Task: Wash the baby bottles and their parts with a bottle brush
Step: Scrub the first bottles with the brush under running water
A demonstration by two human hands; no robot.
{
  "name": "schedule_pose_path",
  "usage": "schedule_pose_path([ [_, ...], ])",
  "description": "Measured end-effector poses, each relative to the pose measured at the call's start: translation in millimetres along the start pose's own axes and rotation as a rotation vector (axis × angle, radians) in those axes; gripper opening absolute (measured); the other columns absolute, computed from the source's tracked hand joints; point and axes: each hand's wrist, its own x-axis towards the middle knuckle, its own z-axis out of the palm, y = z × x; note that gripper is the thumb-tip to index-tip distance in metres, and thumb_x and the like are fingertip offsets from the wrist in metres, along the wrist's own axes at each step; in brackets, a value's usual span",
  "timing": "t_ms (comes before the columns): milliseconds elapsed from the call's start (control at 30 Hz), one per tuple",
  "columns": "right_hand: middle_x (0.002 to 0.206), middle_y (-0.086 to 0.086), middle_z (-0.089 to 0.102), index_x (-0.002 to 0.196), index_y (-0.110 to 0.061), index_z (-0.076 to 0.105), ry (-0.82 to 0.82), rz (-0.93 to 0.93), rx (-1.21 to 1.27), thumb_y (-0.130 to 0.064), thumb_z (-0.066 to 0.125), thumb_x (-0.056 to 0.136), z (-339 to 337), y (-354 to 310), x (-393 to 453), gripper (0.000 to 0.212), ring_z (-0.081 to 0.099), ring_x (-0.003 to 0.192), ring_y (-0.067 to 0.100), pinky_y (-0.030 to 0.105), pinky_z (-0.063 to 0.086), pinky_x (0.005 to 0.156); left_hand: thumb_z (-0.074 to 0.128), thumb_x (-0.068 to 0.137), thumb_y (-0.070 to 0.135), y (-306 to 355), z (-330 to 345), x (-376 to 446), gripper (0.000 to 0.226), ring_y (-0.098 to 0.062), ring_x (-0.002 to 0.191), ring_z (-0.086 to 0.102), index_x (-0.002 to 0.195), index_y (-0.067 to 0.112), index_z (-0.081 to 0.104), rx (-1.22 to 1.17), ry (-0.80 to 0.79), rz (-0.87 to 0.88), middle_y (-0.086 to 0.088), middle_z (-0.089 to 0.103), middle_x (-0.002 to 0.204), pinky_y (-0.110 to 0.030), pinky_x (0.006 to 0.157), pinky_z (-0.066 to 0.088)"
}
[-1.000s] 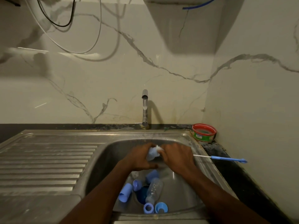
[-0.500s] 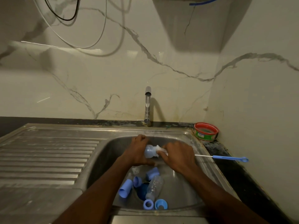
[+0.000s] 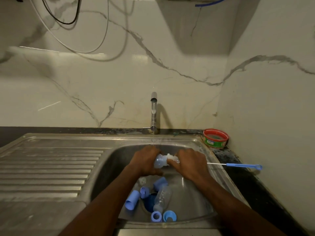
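A steel sink (image 3: 109, 160) is set into a dark speckled counter (image 3: 242, 178), with a ribbed drainboard (image 3: 49, 166) running off to the left. Pale marble with grey veins covers the far wall and the wall on the right. A slim steel tap (image 3: 153, 109) stands at the far edge of the basin, and a thin stream of water falls from it. Dark and pale cables (image 3: 71, 31) loop across the wall, top left.

Over the far part of the basin, under the stream, the left hand (image 3: 144, 161) is wrapped round a clear, bluish bottle (image 3: 159, 161) held on its side. The right hand (image 3: 189, 163) is closed round a white, foamy brush head (image 3: 171, 158) at the bottle's mouth; whether the bristles are inside I cannot tell. Both forearms reach in from the near side and hide part of the basin floor.

Below the hands, around the drain, lie the loose parts: a second clear bottle (image 3: 162, 197) lying lengthwise, a light blue cap (image 3: 131, 202) on its side to the left, smaller blue pieces (image 3: 144, 192) beside it, another blue cap (image 3: 160, 183) farther back, and two blue rings (image 3: 156, 216) side by side at the near edge. A small clear teat (image 3: 142, 181) sits close to the left wrist.

On the counter to the right a thin brush (image 3: 238, 165) with white wire and a blue handle lies across the sink rim. In the far right corner stands a round red-rimmed tub (image 3: 215, 138) with a green label.
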Motion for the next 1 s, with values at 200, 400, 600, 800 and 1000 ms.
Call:
schedule_pose_path([
  [200, 0.104, -0.001, 0.071, 0.109, -0.028, 0.07, -0.007, 0.114, -0.074, -0.073, 0.047, 0.089, 3, 13, 3, 0.055, 0.067, 0.091, 0.018, 0.029, 0.033, 0.066, 0.076, 0.086, 0.029, 18, 2, 5, 0.072, -0.021, 0.137, 0.04, 0.147, 0.025, 0.038, -0.107, -0.09, 0.022, -0.002, 0.041, 0.15, -0.04, 0.114, 0.036],
  [400, 0.082, -0.001, 0.071, 0.084, -0.026, 0.071, 0.053, -0.066, -0.038, -0.073, 0.049, 0.086, 3, 5, -1, 0.051, 0.066, 0.073, 0.017, 0.028, 0.03, 0.059, 0.083, 0.071, 0.053, -4, -13, 2, 0.081, -0.017, 0.129, 0.037, 0.136, 0.031, 0.04, 0.093, 0.098, 0.019, 0.003, 0.038, 0.143, -0.039, 0.109, 0.037],
  [600, 0.101, -0.002, 0.072, 0.106, -0.027, 0.072, 0.04, 0.085, -0.078, -0.072, 0.044, 0.091, 0, 5, 0, 0.055, 0.068, 0.09, 0.017, 0.028, 0.033, 0.067, 0.082, 0.079, 0.041, 1, -1, -4, 0.085, -0.014, 0.133, 0.043, 0.149, 0.027, 0.035, -0.334, -0.136, 0.104, 0.0, 0.043, 0.15, -0.036, 0.114, 0.036],
  [800, 0.099, -0.002, 0.071, 0.101, -0.026, 0.069, -0.003, 0.056, 0.008, -0.076, 0.043, 0.088, 10, 15, -3, 0.058, 0.067, 0.087, 0.017, 0.029, 0.032, 0.065, 0.081, 0.077, 0.045, -7, -5, 3, 0.067, -0.013, 0.122, 0.048, 0.135, 0.03, 0.049, -0.122, 0.085, 0.156, 0.004, 0.051, 0.137, -0.037, 0.104, 0.044],
  [1000, 0.07, -0.003, 0.068, 0.079, -0.028, 0.073, 0.073, -0.102, -0.123, -0.074, 0.051, 0.083, -2, 1, -1, 0.051, 0.065, 0.065, 0.016, 0.026, 0.03, 0.056, 0.085, 0.069, 0.056, -10, 9, -2, 0.092, -0.015, 0.13, 0.037, 0.144, 0.032, 0.038, -0.171, -0.009, 0.077, 0.004, 0.037, 0.145, -0.038, 0.111, 0.036],
])
